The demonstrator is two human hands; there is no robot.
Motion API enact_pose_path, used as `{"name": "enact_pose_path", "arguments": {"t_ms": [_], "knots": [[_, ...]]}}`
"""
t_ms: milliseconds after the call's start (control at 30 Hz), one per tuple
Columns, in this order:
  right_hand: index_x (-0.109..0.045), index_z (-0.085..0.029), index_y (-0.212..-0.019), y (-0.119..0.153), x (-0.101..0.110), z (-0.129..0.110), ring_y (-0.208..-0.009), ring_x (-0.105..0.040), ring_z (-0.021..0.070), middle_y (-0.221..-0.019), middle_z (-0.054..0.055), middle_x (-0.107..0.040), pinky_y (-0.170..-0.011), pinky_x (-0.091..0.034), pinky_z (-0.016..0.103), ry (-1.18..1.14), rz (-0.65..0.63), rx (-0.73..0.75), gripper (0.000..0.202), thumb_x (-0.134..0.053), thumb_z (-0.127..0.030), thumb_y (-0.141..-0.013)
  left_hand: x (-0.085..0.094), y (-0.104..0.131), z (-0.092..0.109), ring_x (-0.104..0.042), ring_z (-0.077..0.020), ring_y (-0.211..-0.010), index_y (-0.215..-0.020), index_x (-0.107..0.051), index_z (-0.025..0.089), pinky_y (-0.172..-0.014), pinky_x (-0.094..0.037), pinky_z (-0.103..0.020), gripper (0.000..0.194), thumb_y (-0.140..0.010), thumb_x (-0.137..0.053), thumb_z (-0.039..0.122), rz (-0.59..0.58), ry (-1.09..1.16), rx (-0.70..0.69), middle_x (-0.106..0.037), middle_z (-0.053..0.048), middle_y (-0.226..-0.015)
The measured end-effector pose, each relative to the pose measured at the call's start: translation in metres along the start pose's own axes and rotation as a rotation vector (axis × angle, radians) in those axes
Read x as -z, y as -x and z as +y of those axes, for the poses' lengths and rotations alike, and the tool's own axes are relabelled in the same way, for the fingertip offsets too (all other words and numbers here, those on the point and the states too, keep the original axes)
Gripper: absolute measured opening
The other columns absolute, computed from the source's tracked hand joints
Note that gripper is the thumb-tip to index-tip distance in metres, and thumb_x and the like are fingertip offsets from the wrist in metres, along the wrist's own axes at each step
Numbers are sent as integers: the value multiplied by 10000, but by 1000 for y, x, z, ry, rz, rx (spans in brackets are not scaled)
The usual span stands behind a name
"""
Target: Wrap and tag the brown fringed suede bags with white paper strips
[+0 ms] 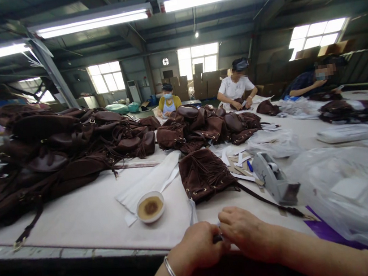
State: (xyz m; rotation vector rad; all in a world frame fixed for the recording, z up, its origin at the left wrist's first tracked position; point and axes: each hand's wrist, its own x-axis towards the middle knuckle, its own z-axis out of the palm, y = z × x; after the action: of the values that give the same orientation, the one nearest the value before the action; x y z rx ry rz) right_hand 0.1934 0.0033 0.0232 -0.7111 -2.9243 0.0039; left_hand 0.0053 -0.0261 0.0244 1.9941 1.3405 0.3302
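My left hand (200, 244), with a silver bangle at its wrist, is closed at the near edge of the table. Against it, my right hand (242, 230) is closed too, fingertips bent inward. Something small and dark shows between the two hands, too covered to name. Just beyond them lies a dark brown fringed bag (205, 176) with metal eyelets, its strap (266, 197) trailing to the right. A white bowl (150, 207) with a brownish content stands to the left of the bag.
Brown bags are heaped at the left (69, 144) and in the middle (203, 126). A grey tape dispenser (270, 178), paper strips (241, 162) and clear plastic bags (354, 192) lie on the right. Several people work across the white table (89, 218).
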Motion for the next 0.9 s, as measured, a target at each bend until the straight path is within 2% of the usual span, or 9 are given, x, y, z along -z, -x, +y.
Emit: {"name": "enact_pose_path", "arguments": {"t_ms": [67, 200, 267, 333, 433, 533, 600, 800, 900], "knots": [[-643, -164, -815, 5, -1, -1, -755, -496, 204, -812, 70, -631, -668, -341, 341, 40, 67, 40, 24, -642, -175, -836, 0, -4, -1, -443, -136, -551, -697, -723, 210, -538, -294, -260, 194, -773, -604, 343, -29, 69, -3, -644, -1, -610], [-621, -171, -826, 14, -1, -5, -753, -476, 206, -815, 64, -617, -695, -359, 356, 7, 206, 36, 87, -573, -114, -870, 2, -11, -1, -345, -98, -518, -540, -554, 178, -501, -239, -260, 262, -748, -579, 335, -23, 142, 72, -408, 58, -498], [-634, -165, -951, 20, -2, -8, -813, -503, 217, -909, 82, -632, -749, -392, 365, -56, 255, -14, 133, -531, -108, -889, 3, -12, 0, -311, -93, -518, -527, -500, 184, -488, -205, -267, 292, -746, -577, 361, 11, 163, 117, -332, 67, -499], [-617, -150, -1136, 25, -5, -11, -897, -531, 235, -1029, 110, -641, -806, -420, 380, -72, 311, -46, 269, -489, -97, -906, 3, -13, 0, -284, -90, -521, -526, -471, 190, -483, -183, -272, 312, -751, -574, 380, 27, 203, 144, -299, 69, -509], [-562, -130, -1301, 31, -17, -12, -979, -553, 262, -1117, 140, -645, -851, -442, 407, -23, 457, -47, 392, -446, -86, -929, 3, -13, 0, -264, -86, -507, -556, -463, 198, -475, -173, -274, 315, -758, -582, 407, -24, 367, 151, -308, 73, -509], [-561, -140, -1336, 32, -29, -10, -1004, -573, 270, -1127, 142, -663, -860, -449, 416, 23, 588, -60, 424, -431, -73, -939, 3, -12, 0, -260, -83, -489, -578, -465, 200, -472, -167, -273, 367, -777, -593, 481, -96, 630, 134, -337, 72, -498], [-580, -146, -1322, 31, -32, -11, -989, -588, 260, -1118, 135, -679, -858, -449, 407, 32, 642, -71, 421, -432, -59, -938, 2, -11, 0, -252, -81, -494, -572, -453, 199, -476, -159, -273, 407, -778, -607, 515, -101, 725, 115, -334, 71, -503], [-642, -166, -1217, 34, -21, -15, -937, -614, 237, -1069, 119, -704, -828, -468, 383, 19, 696, -131, 331, -472, -95, -942, -2, -16, 3, -258, -92, -544, -595, -460, 195, -502, -179, -259, 537, -791, -568, 683, -41, 585, 97, -331, 61, -551], [-668, -200, -1176, 51, -11, 17, -999, -614, 240, -1109, 109, -692, -888, -473, 387, -74, 705, -309, 286, -528, -157, -930, -1, -19, -2, -328, -113, -606, -641, -544, 175, -538, -236, -244, 594, -761, -547, 756, 27, 501, 79, -385, 43, -596]]}}
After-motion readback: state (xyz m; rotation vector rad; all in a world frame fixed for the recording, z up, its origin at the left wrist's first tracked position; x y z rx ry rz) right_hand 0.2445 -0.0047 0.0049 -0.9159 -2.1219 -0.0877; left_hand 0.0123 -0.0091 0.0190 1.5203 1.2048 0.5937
